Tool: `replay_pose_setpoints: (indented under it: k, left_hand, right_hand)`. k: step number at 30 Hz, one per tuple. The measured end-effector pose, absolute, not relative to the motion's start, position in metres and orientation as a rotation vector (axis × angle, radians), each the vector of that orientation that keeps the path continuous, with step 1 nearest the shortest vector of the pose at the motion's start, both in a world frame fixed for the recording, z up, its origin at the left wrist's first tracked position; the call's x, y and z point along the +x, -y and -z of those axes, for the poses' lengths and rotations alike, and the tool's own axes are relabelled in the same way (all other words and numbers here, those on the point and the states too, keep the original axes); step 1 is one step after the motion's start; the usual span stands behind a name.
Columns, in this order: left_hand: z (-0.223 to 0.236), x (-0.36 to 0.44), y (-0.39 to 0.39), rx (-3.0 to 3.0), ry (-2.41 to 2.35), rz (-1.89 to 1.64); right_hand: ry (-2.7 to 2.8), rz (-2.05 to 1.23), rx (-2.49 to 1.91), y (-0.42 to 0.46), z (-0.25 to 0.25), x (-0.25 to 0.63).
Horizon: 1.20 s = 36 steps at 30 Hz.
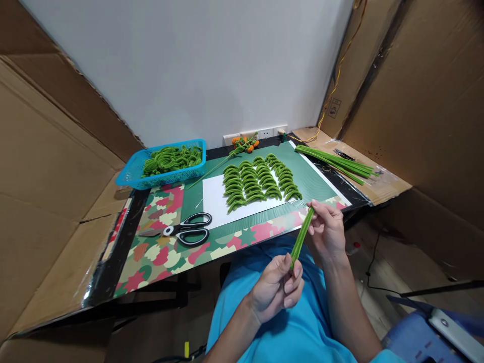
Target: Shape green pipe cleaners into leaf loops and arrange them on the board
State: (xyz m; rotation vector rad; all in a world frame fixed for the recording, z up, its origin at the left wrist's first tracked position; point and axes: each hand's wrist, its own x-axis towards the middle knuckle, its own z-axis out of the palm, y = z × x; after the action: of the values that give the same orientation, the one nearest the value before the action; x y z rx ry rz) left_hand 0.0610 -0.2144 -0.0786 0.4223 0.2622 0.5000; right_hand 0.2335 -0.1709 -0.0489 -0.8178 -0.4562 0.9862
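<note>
A short bundle of green pipe cleaners [302, 236] stretches between my two hands, above my lap and just off the table's front edge. My left hand [279, 285] pinches its lower end between thumb and fingers. At the upper end, my right hand [327, 224] grips it with the fingertips. Beyond them, rows of curved green pipe-cleaner pieces [249, 184] lie in several columns on a white sheet [215, 199]. Black-and-white handled scissors [189, 229] rest to the left, blades pointing left.
A blue basket [130, 174] holding green pieces stands at the back left. Beside it lies a stem with orange blossoms [245, 143]. Long green pipe cleaners [335, 162] lie at the right, near a small black tool [344, 154]. Cardboard walls [427, 101] flank the table; a socket strip [266, 133] is behind.
</note>
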Motion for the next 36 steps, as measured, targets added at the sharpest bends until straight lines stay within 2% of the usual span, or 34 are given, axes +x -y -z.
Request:
replay_pose_setpoints:
  k: [21,31,36]
  left_hand:
    - [0.110,0.066,0.226,0.393,-0.319,-0.405]
    - [0.111,0.065,0.226,0.394,-0.398,-0.440]
    - [0.096,0.067,0.222,0.439,-0.459,-0.489]
  right_hand:
    - [0.394,-1.068,-0.833,0.172,0.044,0.234]
    - [0.420,-0.976,-0.862,0.171,0.050,0.228]
    - [0.439,-0.907,-0.909,0.171,0.052,0.233]
